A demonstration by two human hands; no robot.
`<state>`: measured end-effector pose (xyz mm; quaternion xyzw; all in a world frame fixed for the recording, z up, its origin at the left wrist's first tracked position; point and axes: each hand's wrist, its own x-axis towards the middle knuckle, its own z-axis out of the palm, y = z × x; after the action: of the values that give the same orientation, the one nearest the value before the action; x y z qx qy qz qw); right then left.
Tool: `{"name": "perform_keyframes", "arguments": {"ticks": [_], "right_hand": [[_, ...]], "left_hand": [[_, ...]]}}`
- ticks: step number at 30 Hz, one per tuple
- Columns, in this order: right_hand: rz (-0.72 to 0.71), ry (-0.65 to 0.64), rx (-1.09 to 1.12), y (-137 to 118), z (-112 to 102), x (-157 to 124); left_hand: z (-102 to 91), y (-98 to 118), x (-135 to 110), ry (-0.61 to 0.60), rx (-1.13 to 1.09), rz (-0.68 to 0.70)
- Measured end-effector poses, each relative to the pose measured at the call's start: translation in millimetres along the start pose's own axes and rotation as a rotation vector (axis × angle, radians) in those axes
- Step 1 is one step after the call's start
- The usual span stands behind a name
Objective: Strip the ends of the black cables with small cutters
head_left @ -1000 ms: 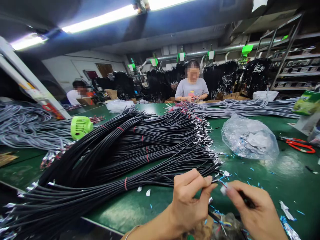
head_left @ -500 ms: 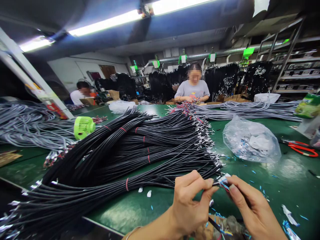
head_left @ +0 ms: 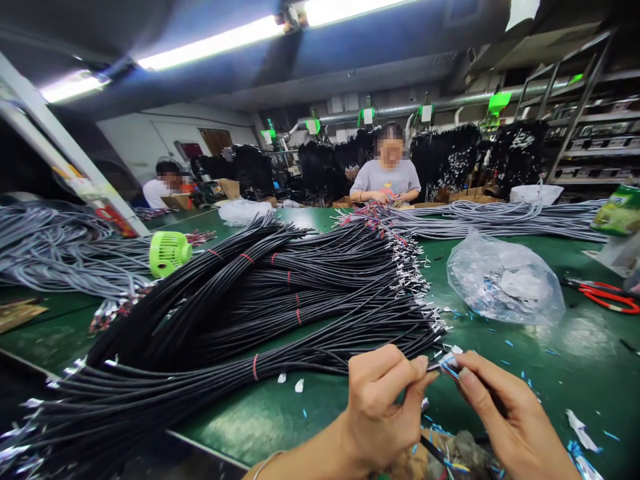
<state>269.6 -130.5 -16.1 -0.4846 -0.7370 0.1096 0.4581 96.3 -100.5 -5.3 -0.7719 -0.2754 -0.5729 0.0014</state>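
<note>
In the lower right of the head view, my left hand [head_left: 385, 400] is closed, its thumb and fingers pinching a black cable close to its end. Facing it, my right hand [head_left: 505, 403] pinches the thin blue and red wires [head_left: 449, 363] that come out of that end, with a bit of white wrapping beside them. The fingertips of both hands are a short gap apart. A second dark cable end with a yellow wire [head_left: 457, 467] shows below the hands. To the left lie many black cables [head_left: 225, 363], tied in bundles with red bands.
A clear plastic bag [head_left: 505, 280] of scraps and red-handled scissors [head_left: 607, 293] lie right on the green table [head_left: 240, 433]. Blue and white clippings are scattered around. A green fan [head_left: 170, 253] and grey cables [head_left: 60, 247] are left. A co-worker [head_left: 385, 173] sits opposite; another person is far left.
Both hands stay almost in place, still pinching the cable and its wires. The wires at the cable's end have shifted slightly between the fingertips.
</note>
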Motion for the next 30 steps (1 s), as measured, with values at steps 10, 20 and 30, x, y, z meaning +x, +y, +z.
{"name": "perform_keyframes", "arguments": {"ticks": [10,20,30], "right_hand": [[-0.013,0.056,-0.091,3.3,1.1,-2.0],[-0.006,0.096,-0.027,5.8,1.2,-5.5],[0.258,-0.005,0.309,-10.3,-3.7,7.3]], "left_hand": [[-2.3,2.7,3.1,-0.169,-0.091,-0.174],[-6.5,-10.6,17.4,-0.671,-0.936,-0.898],[-2.3,3.9,9.5,-0.348,-0.278,-0.309]]}}
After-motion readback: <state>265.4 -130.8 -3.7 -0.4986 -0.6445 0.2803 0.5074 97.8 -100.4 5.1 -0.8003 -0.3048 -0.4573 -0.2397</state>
